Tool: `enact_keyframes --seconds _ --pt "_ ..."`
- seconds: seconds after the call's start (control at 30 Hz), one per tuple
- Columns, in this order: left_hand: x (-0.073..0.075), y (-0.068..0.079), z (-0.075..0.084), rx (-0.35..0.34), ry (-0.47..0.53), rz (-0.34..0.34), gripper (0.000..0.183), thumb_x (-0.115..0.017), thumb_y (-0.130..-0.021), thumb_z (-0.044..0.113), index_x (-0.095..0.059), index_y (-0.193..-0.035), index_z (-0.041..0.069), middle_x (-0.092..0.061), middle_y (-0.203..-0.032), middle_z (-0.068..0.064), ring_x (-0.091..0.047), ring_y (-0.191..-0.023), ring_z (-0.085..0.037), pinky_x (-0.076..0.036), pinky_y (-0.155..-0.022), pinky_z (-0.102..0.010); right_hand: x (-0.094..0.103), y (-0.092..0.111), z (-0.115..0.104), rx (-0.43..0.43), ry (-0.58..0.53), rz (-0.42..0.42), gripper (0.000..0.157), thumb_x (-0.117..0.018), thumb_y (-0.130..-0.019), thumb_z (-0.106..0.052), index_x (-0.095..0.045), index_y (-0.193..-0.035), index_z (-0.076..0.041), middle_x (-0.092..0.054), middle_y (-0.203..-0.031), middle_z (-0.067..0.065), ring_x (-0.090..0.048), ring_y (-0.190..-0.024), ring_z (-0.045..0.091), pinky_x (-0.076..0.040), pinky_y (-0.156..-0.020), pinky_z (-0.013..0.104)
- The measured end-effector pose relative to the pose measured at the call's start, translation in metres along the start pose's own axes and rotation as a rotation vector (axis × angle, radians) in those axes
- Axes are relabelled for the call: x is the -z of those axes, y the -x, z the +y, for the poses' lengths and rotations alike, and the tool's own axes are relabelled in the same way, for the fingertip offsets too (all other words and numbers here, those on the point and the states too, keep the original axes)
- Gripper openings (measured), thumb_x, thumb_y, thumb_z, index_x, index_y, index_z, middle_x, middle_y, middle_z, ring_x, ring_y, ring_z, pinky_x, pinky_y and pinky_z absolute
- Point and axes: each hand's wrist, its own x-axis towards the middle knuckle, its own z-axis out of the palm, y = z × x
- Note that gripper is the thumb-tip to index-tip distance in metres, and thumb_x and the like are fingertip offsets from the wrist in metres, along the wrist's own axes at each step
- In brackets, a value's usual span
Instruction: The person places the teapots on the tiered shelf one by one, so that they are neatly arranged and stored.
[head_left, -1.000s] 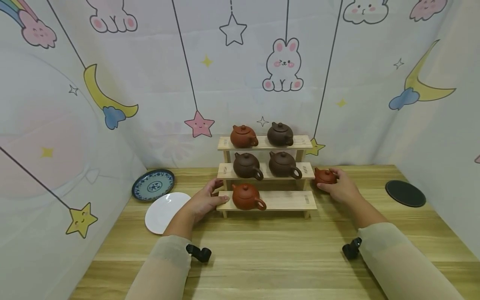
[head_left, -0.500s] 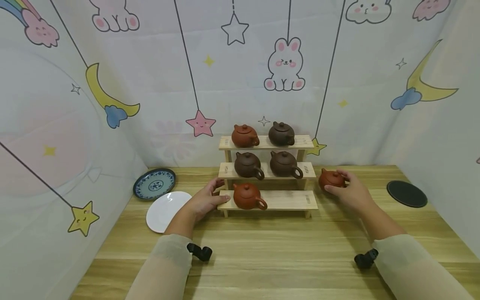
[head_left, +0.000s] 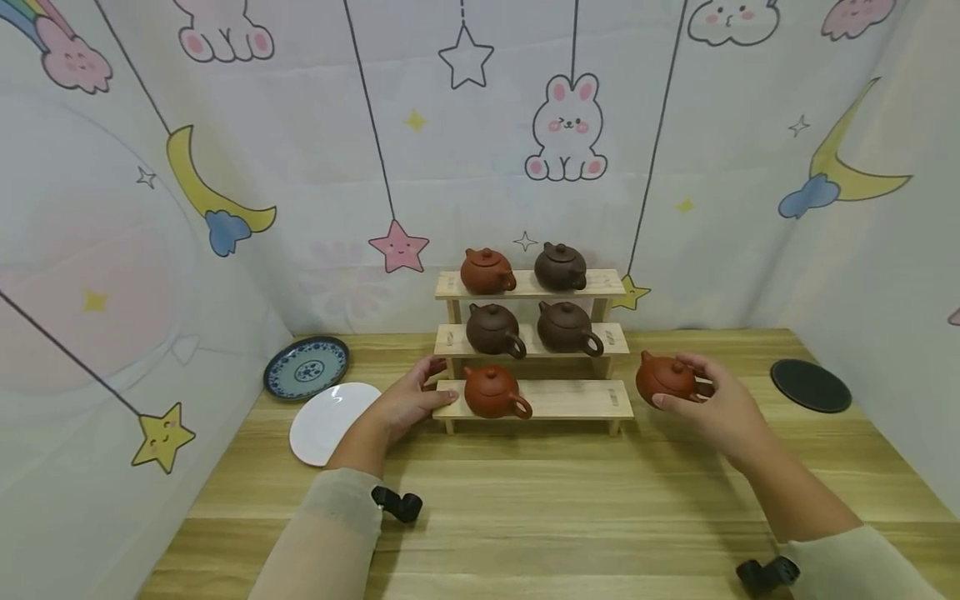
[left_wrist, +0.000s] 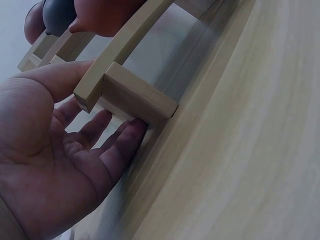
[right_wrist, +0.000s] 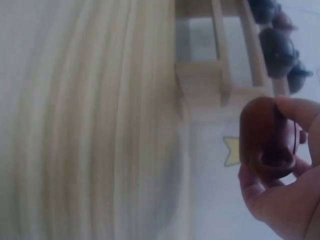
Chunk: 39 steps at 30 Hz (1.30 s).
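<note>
My right hand [head_left: 716, 408] grips a reddish-brown clay teapot [head_left: 663, 377] by its handle side, lifted to the right of a three-step wooden display stand [head_left: 573, 400]. In the right wrist view the same teapot [right_wrist: 260, 132] sits between thumb and fingers. At the stand's left end my left hand [head_left: 401, 406] holds the bottom step, thumb on top, fingers [left_wrist: 125, 142] against the leg. Another reddish teapot [head_left: 491, 392] sits on the bottom step's left. Two dark brown teapots [head_left: 566, 327] occupy the middle step. Up top stand a reddish teapot [head_left: 486, 272] and a dark one [head_left: 561, 267].
On the left of the wooden table [head_left: 555, 517] lie a blue patterned plate [head_left: 307, 369] and a white plate [head_left: 326, 425]. A dark round coaster-like disc [head_left: 810, 385] lies at the right. A printed cloth [head_left: 480, 167] hangs behind and at the sides.
The right hand has drawn the reddish teapot out from beside the stand, to the right and nearer to me. My left hand has stayed at the stand's left end.
</note>
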Motion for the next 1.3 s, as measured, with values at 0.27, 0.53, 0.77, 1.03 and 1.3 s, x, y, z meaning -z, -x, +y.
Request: enact_keyframes --seconds 0.27,0.53,0.77,1.03,1.3 --pt "0.001 0.001 0.0 -0.001 -0.012 0.008 0.077 -0.073 -0.101 0.013 -0.031 -0.165 0.016 -0.023 -0.177 -0.013 -0.033 -0.161 -0.042 -0.051 -0.113 -0.044 -0.021 0.013 -0.02 0.033 -0.035 -0.053 0.093 -0.086 -0.092 -0.043 -0.037 -0.166 -0.013 -0.045 -0.165 0.019 -0.053 -0.145 0.046 -0.057 -0.089 0.02" --pt "0.0 0.002 0.0 -0.005 -0.017 0.011 0.076 -0.073 -0.1 0.013 -0.032 -0.164 0.016 -0.025 -0.176 -0.012 -0.033 -0.161 -0.041 -0.049 -0.115 -0.045 -0.052 0.009 -0.037 0.079 -0.042 -0.102 0.087 -0.087 -0.091 -0.039 -0.045 -0.162 -0.015 -0.054 -0.159 0.016 -0.059 -0.141 0.041 -0.058 -0.101 0.038" --pt "-0.002 0.003 0.0 -0.005 -0.006 0.005 0.076 -0.073 -0.1 0.012 -0.033 -0.164 0.018 -0.025 -0.176 -0.009 -0.037 -0.16 -0.039 -0.052 -0.11 -0.041 -0.074 -0.001 -0.045 0.106 -0.059 -0.127 0.083 -0.09 -0.088 -0.034 -0.049 -0.159 -0.016 -0.06 -0.152 0.018 -0.066 -0.134 0.039 -0.059 -0.101 0.042" --pt "-0.002 0.004 0.002 -0.008 -0.008 0.006 0.077 -0.073 -0.1 0.013 -0.032 -0.165 0.016 -0.025 -0.176 -0.011 -0.034 -0.161 -0.041 -0.051 -0.112 -0.043 -0.088 -0.011 -0.05 0.102 -0.047 -0.145 0.083 -0.089 -0.089 -0.035 -0.049 -0.159 -0.017 -0.059 -0.152 0.017 -0.065 -0.134 0.038 -0.058 -0.104 0.045" --pt "0.0 0.002 0.001 0.005 -0.007 0.013 0.077 -0.073 -0.1 0.013 -0.031 -0.165 0.016 -0.024 -0.177 -0.011 -0.03 -0.162 -0.041 -0.05 -0.115 -0.046 -0.094 -0.017 -0.053 0.114 -0.045 -0.136 0.082 -0.088 -0.091 -0.032 -0.048 -0.16 -0.015 -0.056 -0.154 0.019 -0.065 -0.134 0.039 -0.057 -0.105 0.046"
